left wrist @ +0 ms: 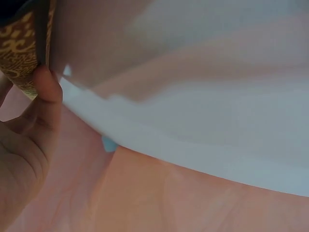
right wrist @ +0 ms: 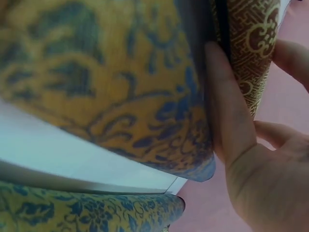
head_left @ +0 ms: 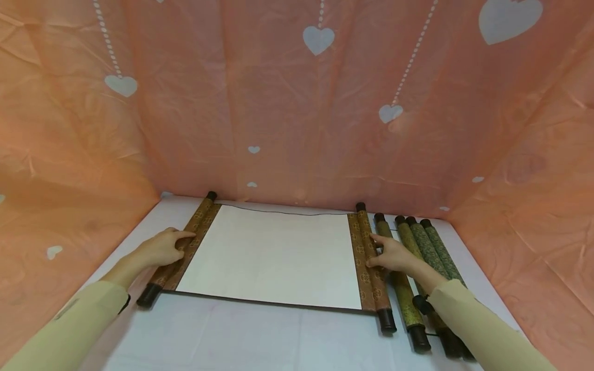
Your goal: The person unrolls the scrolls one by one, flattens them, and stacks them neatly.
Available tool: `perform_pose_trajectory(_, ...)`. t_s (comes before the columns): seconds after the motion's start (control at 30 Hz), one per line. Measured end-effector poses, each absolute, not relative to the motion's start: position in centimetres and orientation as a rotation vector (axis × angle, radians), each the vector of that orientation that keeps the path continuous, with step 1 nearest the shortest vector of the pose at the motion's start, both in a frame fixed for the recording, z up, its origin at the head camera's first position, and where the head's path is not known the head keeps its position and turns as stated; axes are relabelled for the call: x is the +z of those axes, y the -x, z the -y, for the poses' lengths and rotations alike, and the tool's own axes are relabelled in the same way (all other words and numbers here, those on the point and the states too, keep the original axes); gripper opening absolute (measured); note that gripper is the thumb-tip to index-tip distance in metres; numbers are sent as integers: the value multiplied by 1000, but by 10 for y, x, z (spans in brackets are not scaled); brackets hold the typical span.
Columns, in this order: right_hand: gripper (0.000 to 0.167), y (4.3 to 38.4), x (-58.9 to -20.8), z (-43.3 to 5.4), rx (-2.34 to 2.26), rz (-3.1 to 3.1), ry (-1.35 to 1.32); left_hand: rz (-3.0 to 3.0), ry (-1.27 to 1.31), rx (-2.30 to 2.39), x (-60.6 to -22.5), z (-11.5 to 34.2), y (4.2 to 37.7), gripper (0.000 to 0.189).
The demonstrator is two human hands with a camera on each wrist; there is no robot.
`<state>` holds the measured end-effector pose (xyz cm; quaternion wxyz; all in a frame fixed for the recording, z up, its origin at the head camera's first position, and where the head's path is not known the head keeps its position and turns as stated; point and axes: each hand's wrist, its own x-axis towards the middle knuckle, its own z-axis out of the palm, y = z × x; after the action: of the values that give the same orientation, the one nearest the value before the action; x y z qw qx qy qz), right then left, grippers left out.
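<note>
A hanging scroll with blank white paper lies unrolled on the table, its brown patterned end strips beside two dark-tipped rollers. At its left roller, my left hand grips with fingers across the top and the thumb on the near side. In the left wrist view the thumb presses against the roller's gold-patterned cloth. My right hand holds the right roller from its right side. The right wrist view shows fingers and thumb on either side of the brown roller.
Several rolled scrolls in yellow-green cloth and dark green cloth lie side by side to the right, partly under my right forearm. A white cloth covers the table. Pink-orange curtains with hearts enclose the back and sides.
</note>
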<state>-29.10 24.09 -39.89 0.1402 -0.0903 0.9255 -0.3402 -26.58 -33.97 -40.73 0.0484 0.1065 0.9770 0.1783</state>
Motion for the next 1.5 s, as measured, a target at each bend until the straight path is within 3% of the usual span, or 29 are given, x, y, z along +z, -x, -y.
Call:
perform_pose_trajectory(0.57,90,293,-403,-239,-751,-2791,385,-3018,-497,535,-417,344,268,56)
perform_pose_trajectory(1.5,70,263,-396,-249,-965,-2784,538,-3159,-516,499,-408,315,234,55)
